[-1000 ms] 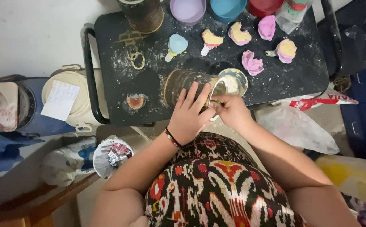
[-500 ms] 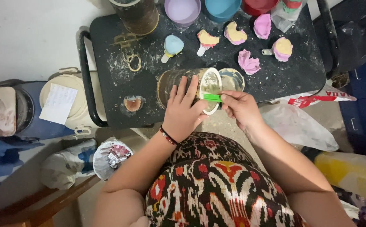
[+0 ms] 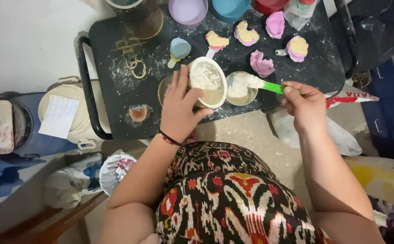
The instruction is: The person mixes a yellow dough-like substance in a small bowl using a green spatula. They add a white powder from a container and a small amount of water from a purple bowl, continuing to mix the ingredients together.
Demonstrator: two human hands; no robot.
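White powder is being worked from the head view: the left hand [image 3: 181, 108] is wrapped around a tilted cup [image 3: 207, 82] of powder, holding it above the black tabletop [image 3: 115, 68], while the right hand [image 3: 306, 103] pinches a green-handled spatula [image 3: 261, 84] whose blade sits in the small bowl [image 3: 240, 88] just beside the cup. It looks like the measuring-and-mixing step; a steady tilt of the cup and a level spatula seem needed, since loose powder already dusts the tabletop among the coloured moulds [image 3: 261, 63].
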